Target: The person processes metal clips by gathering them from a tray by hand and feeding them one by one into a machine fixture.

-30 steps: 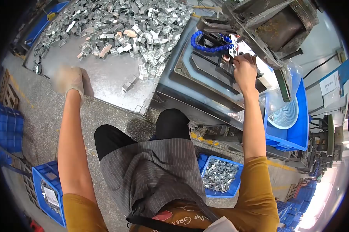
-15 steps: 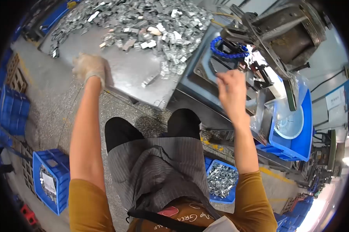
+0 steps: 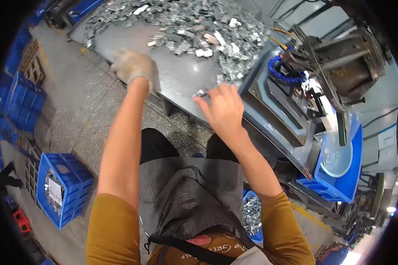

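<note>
My left hand [image 3: 135, 68], in a pale glove, is at the left front edge of the metal table [image 3: 181, 81]. Its fingers are blurred, and whether anything is in them is hidden. Bare and palm down, my right hand [image 3: 224, 108] hovers over the table's right front part. Its thumb is spread from the other fingers, and I see nothing held. Just beyond the thumb lies a small shiny metal piece [image 3: 200, 93]. A large heap of small metal pieces [image 3: 199, 33] covers the back of the table.
To the right stands a machine [image 3: 349, 66] with a blue segmented hose [image 3: 280, 73] and a flat bed. A light blue basin [image 3: 338, 159] sits in a blue crate [image 3: 353, 176] beside it. Crates of metal pieces stand on the floor at left [image 3: 66, 190] and right [image 3: 253, 214].
My right hand has gone from the machine leftward to the table, and its fingers have opened. The view has shifted. My left hand stays near the table's front edge.
</note>
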A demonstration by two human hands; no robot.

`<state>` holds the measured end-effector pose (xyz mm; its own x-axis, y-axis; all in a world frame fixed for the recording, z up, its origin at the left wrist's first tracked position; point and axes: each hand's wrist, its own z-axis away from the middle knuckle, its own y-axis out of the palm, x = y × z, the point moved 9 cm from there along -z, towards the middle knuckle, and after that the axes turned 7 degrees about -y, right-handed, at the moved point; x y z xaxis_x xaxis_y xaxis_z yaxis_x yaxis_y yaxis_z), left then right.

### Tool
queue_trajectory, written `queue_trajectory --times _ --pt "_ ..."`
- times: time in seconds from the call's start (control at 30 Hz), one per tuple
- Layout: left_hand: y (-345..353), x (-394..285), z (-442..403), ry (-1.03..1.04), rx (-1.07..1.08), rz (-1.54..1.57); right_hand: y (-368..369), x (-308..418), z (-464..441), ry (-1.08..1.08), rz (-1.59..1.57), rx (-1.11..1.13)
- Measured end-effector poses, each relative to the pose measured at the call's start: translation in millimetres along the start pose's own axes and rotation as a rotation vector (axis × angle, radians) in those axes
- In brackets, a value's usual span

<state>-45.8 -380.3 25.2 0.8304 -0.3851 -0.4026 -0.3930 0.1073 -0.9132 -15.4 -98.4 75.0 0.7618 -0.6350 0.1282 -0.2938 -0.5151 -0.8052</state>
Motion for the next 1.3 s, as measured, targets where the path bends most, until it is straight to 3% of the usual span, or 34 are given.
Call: queue_trajectory --times 0.1,0.17,0.23,0.53,0.67,0.8,0.93,1.03,1.07,1.17,1.3 --pt "-26 -18 22 0.131 0.081 -0.341 13 -3 -13 0.133 0.04 0.111" --pt "-23 -24 27 0.253 0.082 -0.63 14 -2 -16 0.106 0.055 0.085" --pt "-8 10 3 -0.159 0.04 0.159 17 1 -19 0.055 0.012 0.033" --pt "-27 2 6 -0.058 -0.027 0.194 37 -18 -35 0.316 0.011 0.1" --pt "-25 2 6 -0.04 -0.03 0.172 27 -32 -30 0.232 -0.025 -0.028" --pt "-30 -3 12 -0.028 0.018 0.101 6 -49 -27 0.213 0.147 -0.011" --pt "-25 -13 14 0.104 -0.15 -0.083 7 -63 -25 0.143 0.222 0.071" --pt "-30 -45 33 0.461 -0.279 -0.12 -4 -66 -24 0.082 0.092 0.115" --pt "-19 -58 29 0.545 -0.262 -0.071 -12 -66 -23 0.076 0.056 0.078" --pt "0 -104 31 0.589 0.246 0.338 -37 -61 -14 0.116 -0.009 0.053" --pt "12 -142 56 0.704 0.287 0.058 -51 -70 3 0.127 -0.106 0.067"
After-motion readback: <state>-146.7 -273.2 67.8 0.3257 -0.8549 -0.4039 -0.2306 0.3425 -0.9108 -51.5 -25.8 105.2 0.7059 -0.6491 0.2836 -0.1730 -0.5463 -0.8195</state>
